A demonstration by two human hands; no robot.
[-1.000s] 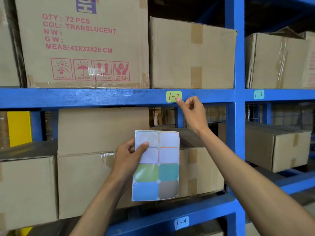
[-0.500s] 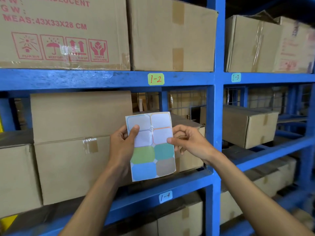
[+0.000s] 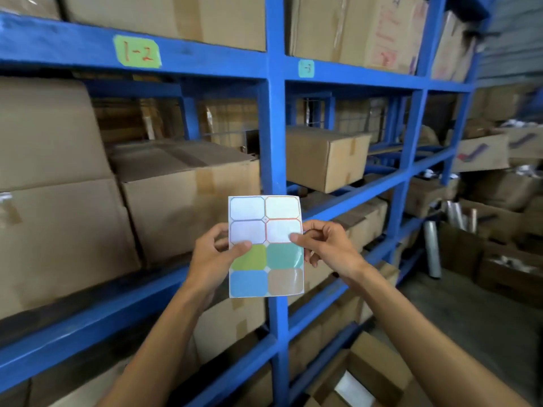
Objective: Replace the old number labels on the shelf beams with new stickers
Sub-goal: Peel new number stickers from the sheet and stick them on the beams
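Holding a sticker sheet (image 3: 266,246) upright between both hands, a person faces a blue warehouse rack: the left hand (image 3: 213,255) pinches the sheet's left edge, thumb on its front, and the right hand (image 3: 326,246) pinches its right edge. Above and left of the grip, a green label (image 3: 137,52) marked "1-2" sits on the shelf beam (image 3: 205,58); a teal label (image 3: 306,68) lies above, slightly right. Cardboard boxes (image 3: 188,189) fill the shelves behind.
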